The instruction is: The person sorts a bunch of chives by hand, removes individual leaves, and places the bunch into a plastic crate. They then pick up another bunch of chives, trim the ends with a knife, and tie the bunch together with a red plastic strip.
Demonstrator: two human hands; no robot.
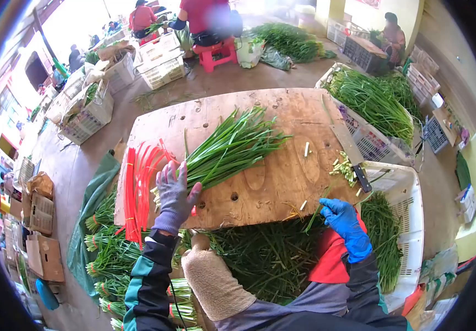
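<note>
A loose bunch of garlic chives lies on the wooden board, its stem ends toward my left hand. That hand wears a grey-purple glove; its fingers are spread, flat beside the stem ends. Red strips hang over the board's left edge next to it. My right hand, in a blue glove, is closed at the board's front edge, with a thin green chive leaf between its fingers. A knife with a black handle lies on the right of the board, beside cut stem pieces.
Tied chive bundles lie at lower left beside a green sheet. Loose leaves fill the space below the board. White crates of chives stand at right. People sit farther back near a red stool and more crates.
</note>
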